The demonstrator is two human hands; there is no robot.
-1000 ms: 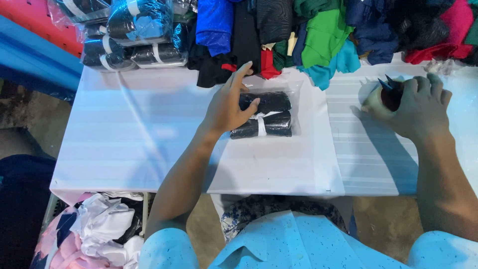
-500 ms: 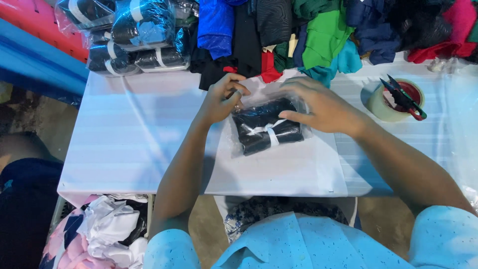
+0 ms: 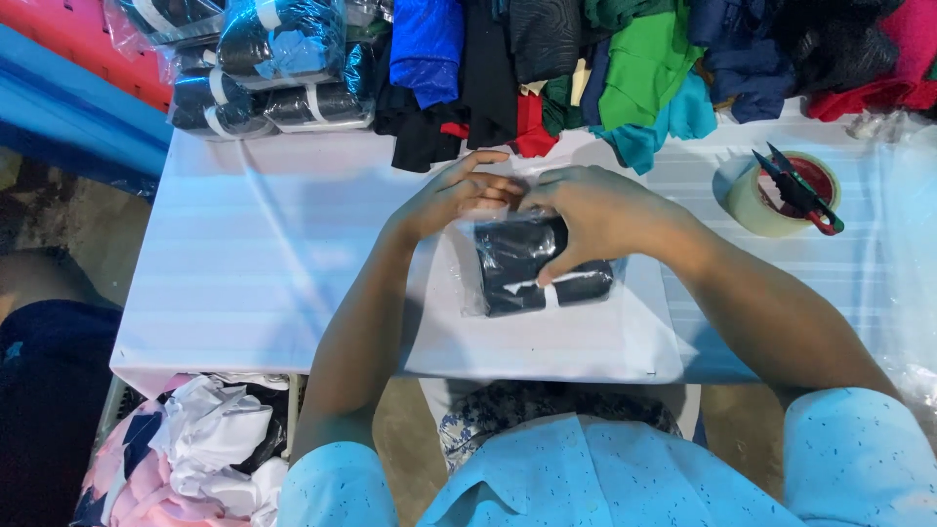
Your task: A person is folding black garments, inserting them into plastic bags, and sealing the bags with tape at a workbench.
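Both hands have closed in over the bundle since a moment ago, the right hand (image 3: 595,210) having left the tape roll (image 3: 776,190) at three o'clock. White tabletop (image 3: 264,254) fills the middle, with a heap of coloured clothes (image 3: 625,68) along twelve o'clock and clear-wrapped dark packages (image 3: 264,68), banded white, at eleven. At centre lies the black folded bundle (image 3: 537,268) in clear film with a white band, on a white sheet. Left hand (image 3: 454,195) pinches the film at its top edge; the right grips the bundle's top, thumb on its front. Red-handled snips (image 3: 800,190) rest on the tape roll. Crumpled cloth sits below the tabletop at seven.
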